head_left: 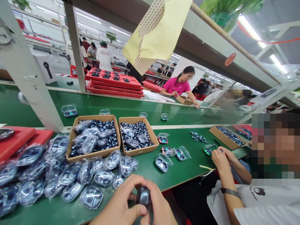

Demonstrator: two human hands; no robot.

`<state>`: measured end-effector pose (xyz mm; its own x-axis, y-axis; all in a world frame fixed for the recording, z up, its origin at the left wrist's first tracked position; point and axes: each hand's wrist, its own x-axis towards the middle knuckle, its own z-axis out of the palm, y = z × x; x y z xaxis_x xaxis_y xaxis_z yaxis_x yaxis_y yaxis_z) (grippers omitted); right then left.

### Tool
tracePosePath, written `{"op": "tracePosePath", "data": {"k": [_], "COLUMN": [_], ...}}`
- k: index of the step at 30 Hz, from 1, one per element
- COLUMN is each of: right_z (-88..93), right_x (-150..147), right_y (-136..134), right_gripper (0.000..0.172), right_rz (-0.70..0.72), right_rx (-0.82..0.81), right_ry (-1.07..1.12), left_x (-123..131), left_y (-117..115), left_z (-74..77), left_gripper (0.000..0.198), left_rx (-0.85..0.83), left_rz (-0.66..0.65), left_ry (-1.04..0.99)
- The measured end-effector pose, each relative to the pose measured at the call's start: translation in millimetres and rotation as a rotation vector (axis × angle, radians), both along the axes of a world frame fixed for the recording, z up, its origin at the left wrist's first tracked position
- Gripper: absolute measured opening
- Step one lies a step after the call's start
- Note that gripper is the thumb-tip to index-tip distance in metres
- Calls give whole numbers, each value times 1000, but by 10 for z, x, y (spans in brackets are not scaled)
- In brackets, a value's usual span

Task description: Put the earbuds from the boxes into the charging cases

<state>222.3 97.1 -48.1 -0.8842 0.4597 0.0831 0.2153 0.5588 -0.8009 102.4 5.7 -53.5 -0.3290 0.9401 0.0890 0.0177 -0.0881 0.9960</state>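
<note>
Near the bench's front edge, my left hand (123,201) and my right hand (161,204) are both closed around a dark, glossy earbud charging case (143,197). My fingers cover much of it. Just beyond them lie several earbud cases in clear plastic bags (92,197), heaped toward the left. Behind this pile stand two cardboard boxes of dark earbuds, the left box (95,152) and the right box (140,150), with bagged cases on top. To the right of the boxes, an open earbud case (161,164) rests with its clear lid up, beside others showing lights.
At the right, a co-worker's hands (221,159) handle something small by a lit case (207,150). Loose earbuds (197,137) and another box (225,139) lie farther back. Red trays (114,86) are stacked behind the green belt (131,104). Yellow sheets (156,37) hang overhead.
</note>
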Motion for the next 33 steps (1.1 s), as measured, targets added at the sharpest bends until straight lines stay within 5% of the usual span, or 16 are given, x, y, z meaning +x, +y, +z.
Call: {"op": "tracePosePath", "data": {"k": [4, 7, 10, 14, 17, 21, 24, 28, 33], "right_z": [-64, -104, -106, -100, -137, -180, -120, 78, 176], "right_x": [37, 4, -108, -364, -543, -604, -538, -491, -609], "right_y": [80, 239, 512, 870, 1001, 1074, 1058, 841, 371], "right_gripper": [49, 30, 22, 22, 21, 21, 39, 46, 33], "right_rz": [-126, -168, -218, -274, -324, -321, -308, -316, -26], "right_rx": [-78, -316, -378, 228, 650, 808, 731, 600, 286], "right_ry": [59, 140, 105, -156, -309, -227, -79, 123, 404], "left_x": [-26, -106, -381, -1079, -1540, -1732, -1648, -1342, -842], "left_y": [23, 57, 244, 794, 1196, 1443, 1393, 1046, 362], "left_z": [52, 160, 340, 468, 407, 318, 394, 689, 964], "left_gripper": [27, 30, 38, 43, 50, 39, 43, 53, 35], "left_rx": [83, -11, -81, -374, -511, -566, -515, -359, -172], "left_rz": [-126, -212, -162, 41, 63, 33, 71, 37, -156], "left_ry": [38, 40, 449, 1236, 1333, 1394, 1421, 1409, 1137]}}
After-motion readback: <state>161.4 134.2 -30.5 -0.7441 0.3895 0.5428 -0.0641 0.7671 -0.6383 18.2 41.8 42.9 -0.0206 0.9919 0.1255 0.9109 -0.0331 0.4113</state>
